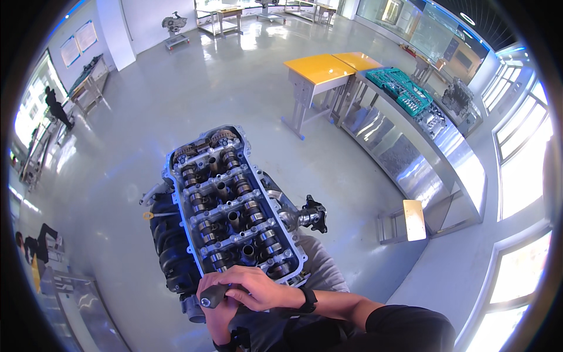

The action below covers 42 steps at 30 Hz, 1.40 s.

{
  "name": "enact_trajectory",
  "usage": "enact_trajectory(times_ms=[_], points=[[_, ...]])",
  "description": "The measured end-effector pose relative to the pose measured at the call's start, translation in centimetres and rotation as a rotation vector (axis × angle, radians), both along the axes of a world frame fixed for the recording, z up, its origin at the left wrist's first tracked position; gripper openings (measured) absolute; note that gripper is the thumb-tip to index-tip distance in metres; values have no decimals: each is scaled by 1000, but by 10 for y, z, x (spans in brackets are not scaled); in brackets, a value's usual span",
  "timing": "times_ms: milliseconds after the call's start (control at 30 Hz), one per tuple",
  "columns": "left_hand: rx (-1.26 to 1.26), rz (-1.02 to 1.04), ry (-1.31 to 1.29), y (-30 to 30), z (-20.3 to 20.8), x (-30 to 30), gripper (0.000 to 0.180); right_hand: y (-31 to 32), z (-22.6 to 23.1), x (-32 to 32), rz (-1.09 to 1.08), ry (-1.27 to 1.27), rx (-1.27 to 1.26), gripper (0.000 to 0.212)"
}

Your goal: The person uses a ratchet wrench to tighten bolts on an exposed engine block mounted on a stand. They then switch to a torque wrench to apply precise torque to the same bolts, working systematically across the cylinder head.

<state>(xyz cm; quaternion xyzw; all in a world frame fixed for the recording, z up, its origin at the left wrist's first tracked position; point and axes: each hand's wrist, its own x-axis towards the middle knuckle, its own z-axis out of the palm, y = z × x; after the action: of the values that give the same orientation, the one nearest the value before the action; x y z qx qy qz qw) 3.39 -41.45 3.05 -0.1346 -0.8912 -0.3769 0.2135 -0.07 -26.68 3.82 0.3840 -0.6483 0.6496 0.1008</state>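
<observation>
An engine cylinder head (234, 220) with its cover off is in front of me, its camshafts and timing sprockets exposed. At its near end, both hands are together around a tool with a dark handle (214, 295); the handle's round metal-tipped end points up toward me. My left hand (216, 320) is closed on it from below, its fingers largely hidden. My right hand (258, 287) reaches across from the right, fingers curled over the handle's far side and thumb next to it. The tool's working end is out of sight.
A black intake manifold (167, 246) is on the engine's left, with a yellow dipstick ring (148, 216) beside it. At right, a green tool case (402, 88) lies open on a metal bench (404, 146) by a yellow table (316, 69). A person (57, 108) stands far left.
</observation>
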Motion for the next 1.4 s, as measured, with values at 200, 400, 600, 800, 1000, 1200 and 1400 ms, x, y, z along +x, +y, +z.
enact_trajectory(times_ms=[200, 400, 600, 800, 1000, 1200, 1400], points=[[-124, 37, -22, 6, 7, -5, 18, -1, 2, -1, -64, 62, 42, 43], [-139, 28, 11, 9, 14, -3, 23, -2, 3, 1, -71, -5, 88, 48], [-144, 75, -10, 10, 19, -1, 23, 0, 11, 3, -92, -111, 181, 47], [-205, 104, 8, 8, 8, 0, 22, -1, 19, 1, -109, 32, 114, 46], [-193, 64, 14, 9, 15, -3, 22, 0, 7, 5, -85, -209, 207, 45], [-163, 87, -31, 5, 9, 1, 21, -4, -1, 4, -145, -146, 123, 42], [-154, 99, -101, 2, -3, 5, 22, -2, 7, 4, -129, -115, 138, 41]])
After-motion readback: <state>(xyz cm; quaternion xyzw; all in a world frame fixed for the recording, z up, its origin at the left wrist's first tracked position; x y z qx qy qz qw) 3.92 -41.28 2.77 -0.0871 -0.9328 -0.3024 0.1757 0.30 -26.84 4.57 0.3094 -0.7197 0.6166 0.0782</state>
